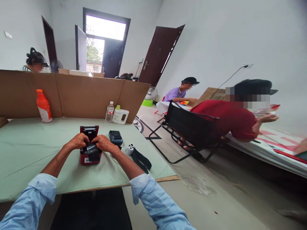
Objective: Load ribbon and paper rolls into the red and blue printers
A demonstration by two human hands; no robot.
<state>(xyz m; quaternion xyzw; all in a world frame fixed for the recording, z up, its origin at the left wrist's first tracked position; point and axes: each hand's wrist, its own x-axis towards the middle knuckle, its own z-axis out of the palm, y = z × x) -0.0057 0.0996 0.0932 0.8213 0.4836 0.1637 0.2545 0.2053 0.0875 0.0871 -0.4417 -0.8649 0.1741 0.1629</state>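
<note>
A red printer (pixel 90 159) stands on the table in front of me, its lid (pixel 89 130) raised. A shiny black sheet or roll (pixel 93 152) lies in its body and hangs over the front. My left hand (pixel 81 141) reaches into the left side of the opening with its fingers curled down. From the other side my right hand (pixel 103 142) bends its fingers in at the roll's right end. Both hands' fingertips are hidden, so what they pinch cannot be made out. Right of the printer sits a small black device (pixel 115 138).
White paper rolls (pixel 129 149) and a black strap (pixel 141 159) lie on the table's right. An orange bottle (pixel 44 107), a clear bottle (pixel 109 112) and a white jug (pixel 120 115) stand by the cardboard partition (pixel 83 95). A person in red (pixel 216 118) sits at the right.
</note>
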